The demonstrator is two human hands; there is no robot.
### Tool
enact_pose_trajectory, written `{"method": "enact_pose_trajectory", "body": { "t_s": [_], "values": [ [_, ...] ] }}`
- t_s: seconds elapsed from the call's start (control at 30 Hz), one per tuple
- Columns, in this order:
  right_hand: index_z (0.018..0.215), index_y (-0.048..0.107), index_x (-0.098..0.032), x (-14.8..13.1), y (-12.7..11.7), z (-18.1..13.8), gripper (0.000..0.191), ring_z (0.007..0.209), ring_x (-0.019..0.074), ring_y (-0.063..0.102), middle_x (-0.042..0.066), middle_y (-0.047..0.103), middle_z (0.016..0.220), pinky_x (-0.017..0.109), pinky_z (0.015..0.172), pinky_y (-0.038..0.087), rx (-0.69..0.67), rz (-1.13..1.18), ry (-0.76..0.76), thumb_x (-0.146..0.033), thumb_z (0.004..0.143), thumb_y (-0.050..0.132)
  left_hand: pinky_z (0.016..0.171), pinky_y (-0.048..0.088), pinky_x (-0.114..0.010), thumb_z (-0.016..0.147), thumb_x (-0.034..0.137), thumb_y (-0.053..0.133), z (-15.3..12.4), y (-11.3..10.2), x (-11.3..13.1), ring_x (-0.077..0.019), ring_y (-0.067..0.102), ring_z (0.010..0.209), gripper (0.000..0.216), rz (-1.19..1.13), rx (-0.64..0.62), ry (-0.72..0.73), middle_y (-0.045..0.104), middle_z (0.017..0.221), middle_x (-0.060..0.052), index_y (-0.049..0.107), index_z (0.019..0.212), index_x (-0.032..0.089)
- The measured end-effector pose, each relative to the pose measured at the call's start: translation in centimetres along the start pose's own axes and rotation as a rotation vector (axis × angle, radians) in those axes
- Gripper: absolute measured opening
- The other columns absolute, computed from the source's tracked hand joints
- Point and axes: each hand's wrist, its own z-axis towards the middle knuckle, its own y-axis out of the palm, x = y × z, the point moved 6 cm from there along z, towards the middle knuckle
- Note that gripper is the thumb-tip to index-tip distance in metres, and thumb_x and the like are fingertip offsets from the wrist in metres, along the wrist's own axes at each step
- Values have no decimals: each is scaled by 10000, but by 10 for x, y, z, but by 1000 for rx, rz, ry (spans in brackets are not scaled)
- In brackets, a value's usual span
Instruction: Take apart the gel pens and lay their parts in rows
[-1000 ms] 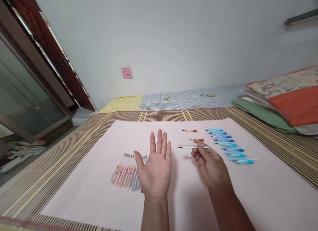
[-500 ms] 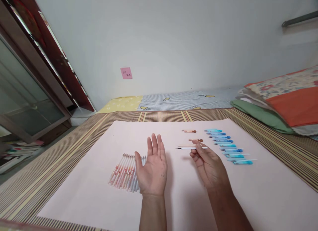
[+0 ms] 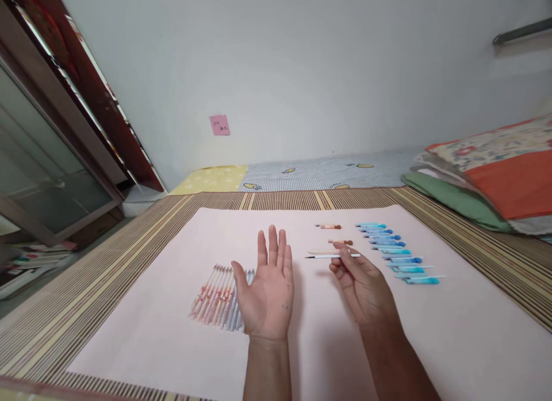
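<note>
The work in hand is contact with a single thin white rod (image 3: 332, 255), which lies on the pink sheet (image 3: 172, 309) in its right half, nearer the far edge than the near one. Our right hand (image 3: 364, 289) reaches in from the near edge with its fingers curled narrow. The index fingertip sits on the right part of the rod and the thumb sits just below it. We cannot tell whether the rod is gripped or only touched, nor whether it is clear of the sheet. Our left hand (image 3: 267, 297) is held palm up, fingers straight and close together, wide open and holding nothing. It hangs over the right end of a fan of clear barrels (image 3: 215, 297) with red markings, well apart from the rod. The rod's long axis runs left to right, roughly parallel to the far edge of the sheet. Its dark tip points toward the left edge and its plain end toward a column of blue-capped pieces (image 3: 397, 251) near the right edge. A beige stick (image 3: 321, 252) lies just beyond the rod and parallel to it, seemingly touching. In our judgement, a part this slender lying flat calls for a fine pinch of thumb and index near its middle, kept clear of the beige stick so that nothing rolls.
</note>
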Motion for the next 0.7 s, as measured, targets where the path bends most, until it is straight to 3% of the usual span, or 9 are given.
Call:
{"method": "enact_pose_trajectory", "body": {
  "t_s": [0.13,0.37,0.57,0.7],
  "values": [
    [886,815,-171,1,-1,1,444,685,81,599,33,700,926,193,620,585,-2,4,-4,-410,549,977,1143,423,-395,996,672,288,-1,6,-1,-258,417,1457,706,105,-11,5,494,1554,-91,506,1494,221],
    [897,815,-172,2,-1,1,444,685,83,598,20,684,837,185,624,581,-7,-1,-1,-413,560,975,1145,417,-389,990,677,314,0,4,-3,-254,427,1451,707,66,-30,2,507,1543,-95,530,1471,206],
    [878,810,-175,3,-3,3,457,680,82,602,29,703,898,198,622,586,10,5,8,-411,530,986,1114,454,-377,996,662,317,0,3,-4,-248,442,1441,691,45,5,4,551,1502,-107,536,1462,201],
    [888,808,-173,2,-2,2,444,688,81,604,44,710,969,202,631,587,8,8,0,-409,552,977,1059,507,-363,1007,631,346,3,-4,-4,-258,538,1359,654,7,65,-5,631,1395,-143,606,1378,159]
  ]
}}
